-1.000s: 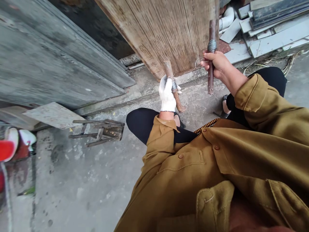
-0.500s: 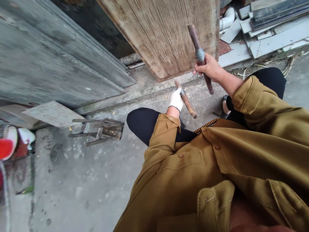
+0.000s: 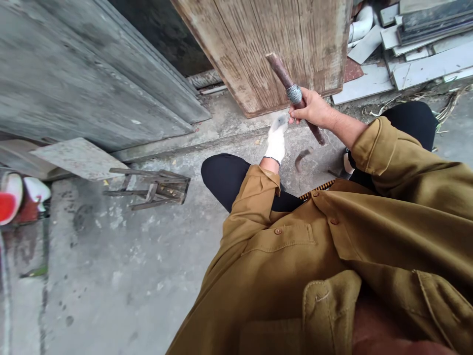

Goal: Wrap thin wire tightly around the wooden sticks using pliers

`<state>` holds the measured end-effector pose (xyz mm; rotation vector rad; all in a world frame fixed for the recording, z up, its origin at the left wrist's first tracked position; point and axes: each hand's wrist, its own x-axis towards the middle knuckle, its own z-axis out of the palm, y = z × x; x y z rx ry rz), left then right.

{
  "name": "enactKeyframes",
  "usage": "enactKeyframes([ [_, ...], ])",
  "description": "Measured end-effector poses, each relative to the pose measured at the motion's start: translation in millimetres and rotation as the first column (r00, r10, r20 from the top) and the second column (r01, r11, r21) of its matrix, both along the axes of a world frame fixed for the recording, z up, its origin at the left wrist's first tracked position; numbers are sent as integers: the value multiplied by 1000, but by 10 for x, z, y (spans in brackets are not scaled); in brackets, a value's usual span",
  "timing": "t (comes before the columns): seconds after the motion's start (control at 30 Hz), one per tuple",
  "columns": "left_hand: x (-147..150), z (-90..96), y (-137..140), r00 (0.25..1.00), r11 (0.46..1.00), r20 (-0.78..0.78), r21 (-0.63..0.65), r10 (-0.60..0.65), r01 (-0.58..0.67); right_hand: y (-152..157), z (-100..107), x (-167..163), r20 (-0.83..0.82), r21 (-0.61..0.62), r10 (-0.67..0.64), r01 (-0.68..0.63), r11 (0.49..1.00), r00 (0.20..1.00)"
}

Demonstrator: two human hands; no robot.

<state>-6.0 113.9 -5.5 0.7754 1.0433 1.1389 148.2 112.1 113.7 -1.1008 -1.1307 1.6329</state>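
My bare right hand [image 3: 312, 107] is closed round a dark brown wooden stick [image 3: 280, 69], tilted with its far end up and to the left. A coil of thin silvery wire [image 3: 294, 93] is wound round the stick just beyond my fingers. Close by on the left, my left hand [image 3: 277, 140] wears a white glove with grey fingertips. Its fingers are drawn together, almost at my right fingertips; what they hold, if anything, is hidden. Below both hands a short, curved brown piece [image 3: 303, 159] shows against the concrete, too blurred to tell whether it is the second stick.
A wooden plank panel [image 3: 258, 54] stands ahead, beside a grey wooden panel [image 3: 92, 74]. A small wooden stool [image 3: 158, 190] lies on its side at left. Stacked tiles and boards [image 3: 424, 54] and a white pipe elbow [image 3: 362, 24] lie at upper right.
My right hand has brought its stick left and slightly down. My left hand has moved up toward it. The second stick, plainly in my left hand before, no longer shows there.
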Motion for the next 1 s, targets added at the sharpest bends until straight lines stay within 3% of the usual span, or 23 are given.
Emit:
enactKeyframes([
  [0.1, 27, 215, -61, 987, 981, 59, 136, -148, 139, 30, 79, 16, -51, -33, -44, 42, 999, 998],
  [0.23, -10, 655, -229, 982, 983, -29, 13, -185, 185, 37, 246, 101, -119, -61, -122, 115, 991, 985],
  [0.37, -80, 1158, -323, 946, 946, 35, 25, -323, 322, 28, 396, 206, -182, -21, -153, 152, 988, 971],
  [0.47, -61, 1388, -282, 930, 930, 15, 20, -366, 366, 23, 488, 267, -218, 45, -162, 176, 983, 962],
  [0.57, 10, 1432, -150, 930, 928, -57, 71, -363, 367, 16, 549, 306, -194, 117, -168, 193, 974, 966],
  [0.8, 112, 1250, 66, 949, 935, -86, 167, -303, 314, 8, 501, 345, -136, 173, -167, 189, 967, 977],
  [1.0, 61, 1199, 31, 955, 951, -295, 283, -40, 127, 14, 372, 324, -99, 79, -223, 231, 970, 970],
])
